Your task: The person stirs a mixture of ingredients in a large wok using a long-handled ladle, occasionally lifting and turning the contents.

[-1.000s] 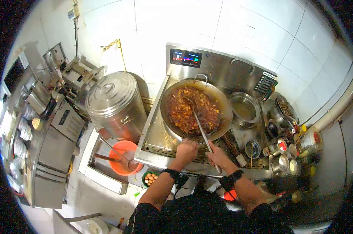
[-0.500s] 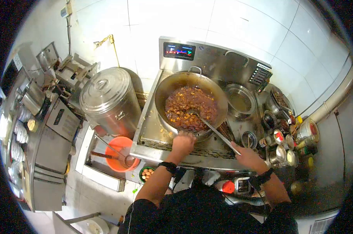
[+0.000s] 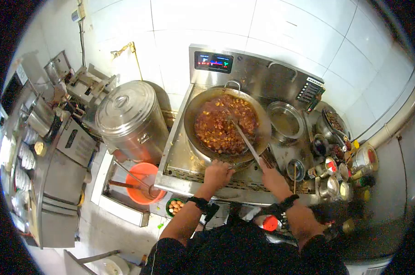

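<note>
A large wok (image 3: pixel 189 126) sits on the steel stove (image 3: pixel 175 158), holding a dark red-brown stew with yellowish chunks (image 3: pixel 223 126). My right hand (image 3: pixel 272 180) is wrapped round the handle of a long metal ladle (image 3: pixel 248 145), whose head is sunk in the stew near the middle. At the wok's near edge, my left hand (image 3: pixel 218 175) is closed on the wok's near handle, which the fingers mostly hide.
Right of the wok are a round metal pot (image 3: pixel 285 121), a small bowl (image 3: pixel 295 170) and several seasoning jars. A lidded steel stockpot (image 3: pixel 129 117), an orange bucket (image 3: pixel 143 195) and a green basket of eggs (image 3: pixel 175 206) stand left.
My right hand has moved left and slightly up, and the ladle stands steeper with its head raised toward the wok's middle. The stew has shifted. My left hand stays at the wok's near edge.
</note>
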Available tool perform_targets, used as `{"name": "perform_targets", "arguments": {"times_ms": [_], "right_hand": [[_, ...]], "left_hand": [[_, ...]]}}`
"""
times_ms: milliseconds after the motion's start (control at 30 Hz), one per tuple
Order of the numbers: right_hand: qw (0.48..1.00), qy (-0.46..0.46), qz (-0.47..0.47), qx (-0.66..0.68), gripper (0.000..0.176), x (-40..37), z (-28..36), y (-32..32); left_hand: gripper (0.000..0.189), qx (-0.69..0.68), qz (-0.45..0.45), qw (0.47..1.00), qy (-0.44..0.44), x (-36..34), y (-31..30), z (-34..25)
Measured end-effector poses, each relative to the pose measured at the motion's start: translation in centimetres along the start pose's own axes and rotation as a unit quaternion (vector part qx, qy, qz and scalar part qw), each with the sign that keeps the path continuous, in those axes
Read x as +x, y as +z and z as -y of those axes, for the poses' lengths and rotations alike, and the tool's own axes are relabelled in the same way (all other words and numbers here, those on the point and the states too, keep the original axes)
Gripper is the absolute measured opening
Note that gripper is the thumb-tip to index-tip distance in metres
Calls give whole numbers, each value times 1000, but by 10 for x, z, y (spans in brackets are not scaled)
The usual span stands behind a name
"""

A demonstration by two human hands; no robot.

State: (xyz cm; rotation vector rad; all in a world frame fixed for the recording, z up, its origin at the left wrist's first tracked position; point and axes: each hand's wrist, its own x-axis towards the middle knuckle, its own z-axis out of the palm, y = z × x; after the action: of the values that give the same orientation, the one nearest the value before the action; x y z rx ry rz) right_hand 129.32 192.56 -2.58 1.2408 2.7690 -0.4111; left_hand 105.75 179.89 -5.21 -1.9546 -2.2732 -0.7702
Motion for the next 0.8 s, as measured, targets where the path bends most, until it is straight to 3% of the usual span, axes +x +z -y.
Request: {"name": "perform_targets", "arguments": {"times_ms": [67,133,267,367,467,600,667,733,800], "right_hand": [[986,-21,2,166,76,11,15,9],[930,-21,23,366,76,20,42,13],[828,29,103,550,72,9,66,11],[804,12,163,572,74,-16,56,-3],[883,68,162,435,73,-57,50,-36],[974,-36,44,221,70,-104,9,-64],[991,-67,-18,113,68,-129,-18,-79],[995,5,42,90,69,-147,-23,-125],[999,13,41,-10,72,-164,-12,-170]], "left_hand": [[25,-7,-11,1000,1,-1,-2,-1],[27,-17,-23,1000,4,-2,-3,-3],[32,-19,-20,1000,10,-3,8,3],[34,-15,-3,1000,10,-6,4,0],[36,-11,-6,1000,11,-8,-2,-2],[40,5,46,999,5,-8,-8,-5],[41,-5,22,1000,8,-8,-2,-3],[41,-17,8,1000,9,-9,-1,-2],[41,-30,6,1000,9,-8,-8,-5]]}}
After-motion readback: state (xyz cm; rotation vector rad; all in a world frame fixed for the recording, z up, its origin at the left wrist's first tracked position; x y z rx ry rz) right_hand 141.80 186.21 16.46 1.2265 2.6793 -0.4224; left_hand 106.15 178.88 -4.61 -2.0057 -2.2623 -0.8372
